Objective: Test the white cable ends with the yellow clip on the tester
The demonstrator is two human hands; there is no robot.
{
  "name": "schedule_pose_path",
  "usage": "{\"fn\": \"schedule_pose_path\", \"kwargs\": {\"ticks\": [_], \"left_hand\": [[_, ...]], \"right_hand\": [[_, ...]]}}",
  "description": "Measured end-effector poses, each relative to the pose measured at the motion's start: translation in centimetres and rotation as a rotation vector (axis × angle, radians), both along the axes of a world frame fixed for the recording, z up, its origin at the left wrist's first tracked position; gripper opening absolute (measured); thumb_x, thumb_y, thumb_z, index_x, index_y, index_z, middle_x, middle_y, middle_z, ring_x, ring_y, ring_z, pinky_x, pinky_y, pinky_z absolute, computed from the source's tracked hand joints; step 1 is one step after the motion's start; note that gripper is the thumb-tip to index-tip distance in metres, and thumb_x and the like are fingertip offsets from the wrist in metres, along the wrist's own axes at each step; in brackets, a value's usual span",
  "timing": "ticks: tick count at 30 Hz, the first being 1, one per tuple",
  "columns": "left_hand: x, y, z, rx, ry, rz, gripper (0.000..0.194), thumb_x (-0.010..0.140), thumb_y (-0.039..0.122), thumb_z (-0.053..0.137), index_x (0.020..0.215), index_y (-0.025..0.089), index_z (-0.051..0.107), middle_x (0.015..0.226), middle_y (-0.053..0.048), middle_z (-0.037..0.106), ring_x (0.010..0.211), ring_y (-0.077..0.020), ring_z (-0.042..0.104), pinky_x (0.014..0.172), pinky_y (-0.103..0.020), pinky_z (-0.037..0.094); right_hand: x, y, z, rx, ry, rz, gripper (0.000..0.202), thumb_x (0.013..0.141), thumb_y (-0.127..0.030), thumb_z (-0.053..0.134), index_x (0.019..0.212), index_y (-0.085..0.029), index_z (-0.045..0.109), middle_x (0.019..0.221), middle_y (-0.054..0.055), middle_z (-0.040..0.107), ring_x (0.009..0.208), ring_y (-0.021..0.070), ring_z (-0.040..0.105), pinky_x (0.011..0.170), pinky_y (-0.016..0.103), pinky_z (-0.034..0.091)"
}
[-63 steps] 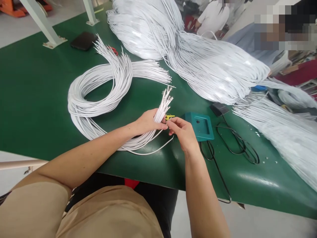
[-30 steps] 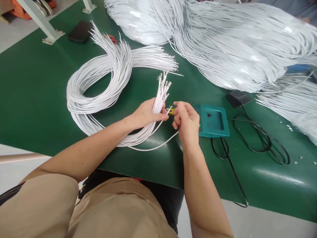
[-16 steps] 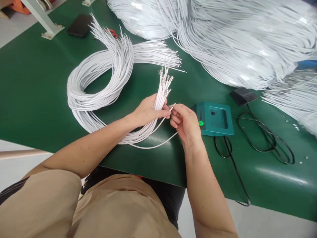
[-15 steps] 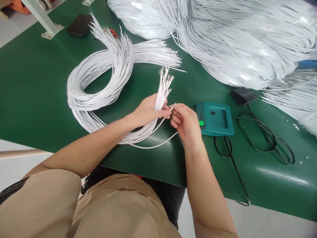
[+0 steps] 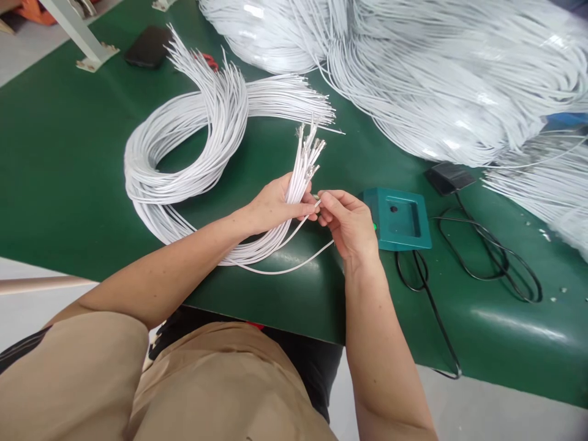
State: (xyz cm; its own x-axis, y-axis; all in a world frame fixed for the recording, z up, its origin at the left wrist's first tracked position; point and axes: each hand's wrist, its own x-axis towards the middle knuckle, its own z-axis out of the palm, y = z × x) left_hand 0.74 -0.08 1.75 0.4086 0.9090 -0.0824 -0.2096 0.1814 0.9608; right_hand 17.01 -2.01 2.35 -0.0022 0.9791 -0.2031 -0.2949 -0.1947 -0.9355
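My left hand [image 5: 280, 205] is closed round a bunch of white wires [image 5: 301, 171], whose stripped or tipped ends fan out above the thumb. Between its thumb and fingers a single wire [image 5: 301, 225] angles off to the right. The fingertips of my right hand [image 5: 351, 220] pinch the end of that wire, close beside the left thumb. Another loose wire [image 5: 294, 269] curves below and runs up to my right palm. From the left hand the bunch leads back into a big coil of white wires [image 5: 142, 165] on the green table [image 5: 68, 184].
A teal device [image 5: 402, 220] with a green button stands just right of my right hand, with black cables [image 5: 500, 263] beside it. Large heaps of white wire [image 5: 436, 79] fill the back right. A dark flat object [image 5: 147, 47] and a metal post [image 5: 76, 30] are at back left.
My right hand has shifted slightly right, and its fingers now cover the wire tip that showed before. The left hand keeps its hold on the bunch.
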Motion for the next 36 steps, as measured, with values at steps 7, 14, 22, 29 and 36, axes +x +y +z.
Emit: {"fn": "schedule_pose_path", "kwargs": {"ticks": [7,14,22,29,36], "left_hand": [[-0.01,-0.05,0.03,0.036,0.045,0.034,0.034,0.071,0.016,0.076,0.090,0.014,0.048,0.078,0.000,0.065,0.069,-0.0127,0.067,0.065,-0.027,0.053],[-0.19,-0.10,0.08,0.097,0.142,0.069,0.032,0.069,0.017,0.075,0.090,0.015,0.051,0.079,0.001,0.064,0.068,-0.0089,0.059,0.066,-0.024,0.049],[-0.18,-0.35,0.34,0.107,0.158,-0.062,0.052,0.074,0.015,0.070,0.125,0.019,0.061,0.081,0.001,0.059,0.067,-0.0086,0.056,0.066,-0.023,0.048],[-0.28,-0.44,0.78,0.043,0.138,-0.093,0.048,0.076,0.013,0.069,0.124,0.017,0.061,0.081,0.001,0.057,0.066,-0.0080,0.058,0.062,-0.022,0.048],[-0.55,-0.02,0.17,-0.027,0.032,-0.109,0.043,0.078,0.014,0.071,0.120,0.016,0.062,0.080,0.000,0.060,0.070,-0.0099,0.063,0.064,-0.023,0.050]], "right_hand": [[0.09,-0.17,0.10,0.012,-0.031,0.024,0.021,0.068,-0.033,0.083,0.078,-0.017,0.075,0.069,-0.001,0.061,0.055,0.0055,0.045,0.053,0.021,0.043],[-0.44,-0.22,-0.02,0.035,-0.039,0.020,0.015,0.073,-0.029,0.075,0.071,-0.016,0.067,0.066,-0.003,0.055,0.054,0.0058,0.046,0.052,0.021,0.044],[-0.55,-0.20,0.60,-0.065,-0.067,0.017,0.014,0.065,-0.021,0.065,0.058,-0.018,0.054,0.050,-0.007,0.039,0.042,0.0051,0.030,0.038,0.021,0.039],[0.15,-0.34,0.80,-0.015,-0.097,0.029,0.020,0.076,-0.029,0.061,0.091,-0.017,0.067,0.069,-0.003,0.056,0.044,0.0068,0.038,0.040,0.024,0.044],[0.07,-0.48,-0.02,0.247,-0.470,0.065,0.016,0.085,-0.031,0.064,0.076,-0.019,0.061,0.070,-0.001,0.058,0.057,0.0098,0.050,0.057,0.025,0.045]]}}
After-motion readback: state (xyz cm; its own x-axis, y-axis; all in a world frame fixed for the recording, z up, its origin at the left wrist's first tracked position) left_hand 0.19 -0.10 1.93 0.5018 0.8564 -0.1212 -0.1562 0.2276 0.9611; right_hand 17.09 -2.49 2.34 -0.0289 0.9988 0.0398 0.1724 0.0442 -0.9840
